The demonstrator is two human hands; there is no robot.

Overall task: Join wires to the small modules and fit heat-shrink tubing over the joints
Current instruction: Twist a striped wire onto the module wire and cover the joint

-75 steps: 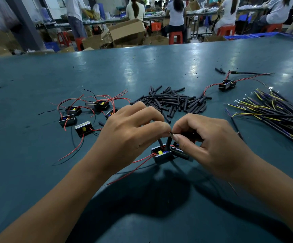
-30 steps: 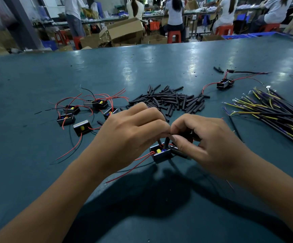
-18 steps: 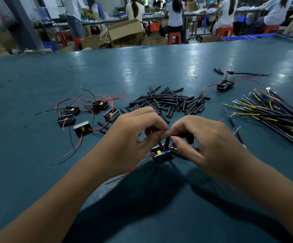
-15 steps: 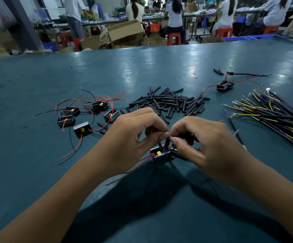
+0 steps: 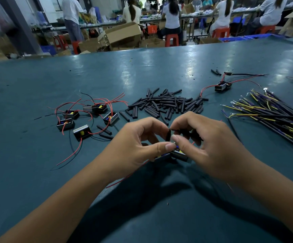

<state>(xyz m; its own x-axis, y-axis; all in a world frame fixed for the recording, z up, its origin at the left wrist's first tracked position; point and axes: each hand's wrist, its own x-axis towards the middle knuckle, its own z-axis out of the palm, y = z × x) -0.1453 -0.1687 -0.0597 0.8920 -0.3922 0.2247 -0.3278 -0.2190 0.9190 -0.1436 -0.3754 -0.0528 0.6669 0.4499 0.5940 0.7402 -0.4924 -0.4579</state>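
Note:
My left hand (image 5: 138, 146) and my right hand (image 5: 210, 146) meet at the table's middle over a small black module (image 5: 178, 155) with red leads. My left thumb and fingers pinch a short black heat-shrink tube (image 5: 168, 135) standing upright. My right fingertips pinch a thin black wire (image 5: 179, 130) at the tube's top end. The module lies on the table (image 5: 37, 172) under both thumbs, partly hidden. A red lead (image 5: 124, 178) trails from it toward me.
A heap of black tube pieces (image 5: 166, 104) lies beyond my hands. Several wired modules (image 5: 87, 118) sit at the left, one more module (image 5: 223, 85) at the far right. A bundle of black, yellow and purple wires (image 5: 275, 118) lies right. People work at benches behind.
My hands have lifted slightly off the module. The tube now stands clear between my fingertips, with the wire end at its top. The view has shifted a little.

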